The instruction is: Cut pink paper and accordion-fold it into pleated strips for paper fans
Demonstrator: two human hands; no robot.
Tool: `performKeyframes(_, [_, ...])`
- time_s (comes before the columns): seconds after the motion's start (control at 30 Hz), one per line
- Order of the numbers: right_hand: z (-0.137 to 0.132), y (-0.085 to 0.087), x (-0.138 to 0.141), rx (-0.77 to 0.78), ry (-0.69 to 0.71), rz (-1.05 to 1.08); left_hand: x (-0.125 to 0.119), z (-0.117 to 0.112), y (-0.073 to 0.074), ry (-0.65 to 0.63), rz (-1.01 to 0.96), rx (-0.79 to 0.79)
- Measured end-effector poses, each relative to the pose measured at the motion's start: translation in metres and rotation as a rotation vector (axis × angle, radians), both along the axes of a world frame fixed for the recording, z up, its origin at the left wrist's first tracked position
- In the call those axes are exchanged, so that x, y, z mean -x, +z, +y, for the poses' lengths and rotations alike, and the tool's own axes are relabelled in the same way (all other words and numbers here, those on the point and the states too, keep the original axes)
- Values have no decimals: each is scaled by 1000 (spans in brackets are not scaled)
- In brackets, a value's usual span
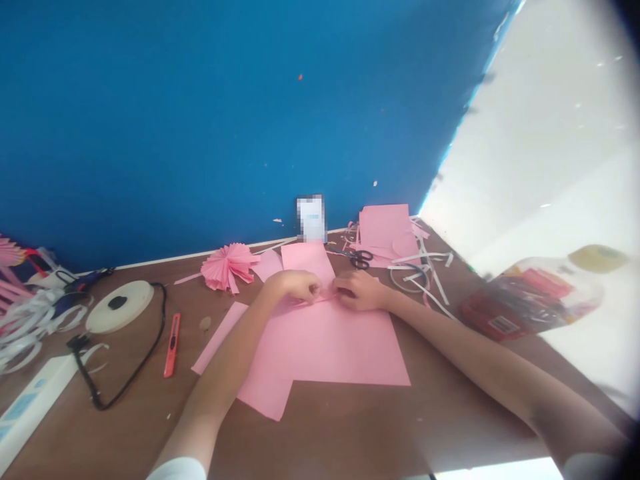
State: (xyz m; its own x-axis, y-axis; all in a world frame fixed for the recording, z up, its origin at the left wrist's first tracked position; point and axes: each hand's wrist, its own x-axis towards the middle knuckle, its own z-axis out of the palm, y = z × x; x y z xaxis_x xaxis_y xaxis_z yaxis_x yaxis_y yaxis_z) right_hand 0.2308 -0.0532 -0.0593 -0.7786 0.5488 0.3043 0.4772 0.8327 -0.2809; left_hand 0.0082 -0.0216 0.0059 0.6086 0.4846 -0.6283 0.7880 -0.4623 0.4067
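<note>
Several sheets of pink paper (340, 347) lie overlapping on the brown table in front of me. Both hands meet over their far part. My left hand (300, 287) is closed, its fingers pinching a pink paper edge. Close by on the right, my right hand (357, 291) also has its fingers curled onto the same pink paper. The fingertips partly hide the gripped edge, which looks like a narrow fold. Another pink piece (307, 258) stretches away beyond the hands. Black-handled scissors (360, 259) rest just past my right hand.
A pleated pink paper rosette (229, 268) and a red utility knife (173, 345) lie to the left, near a white round device (120, 307) with a black cord. A phone (311, 219) leans on the blue wall. Pink sheets (384, 227), paper strips and a plastic bag (530, 297) are right.
</note>
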Motion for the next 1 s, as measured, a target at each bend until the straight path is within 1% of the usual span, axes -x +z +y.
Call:
performKeyframes(0.3, [-1, 1, 1, 8, -3, 12, 0, -1, 3, 3, 32, -13])
performKeyframes(0.43, [0, 0, 1, 0, -11, 8, 0, 0, 1, 0, 36, -24])
performKeyframes(0.57, [-1, 1, 1, 17, -4, 17, 1, 1, -1, -10, 19, -3])
performKeyframes(0.77, [-1, 4, 1, 27, -4, 12, 2, 1, 1, -14, 13, -4])
performKeyframes(1.0, [-1, 2, 1, 38, -8, 14, 1, 2, 0, -18, 11, -12])
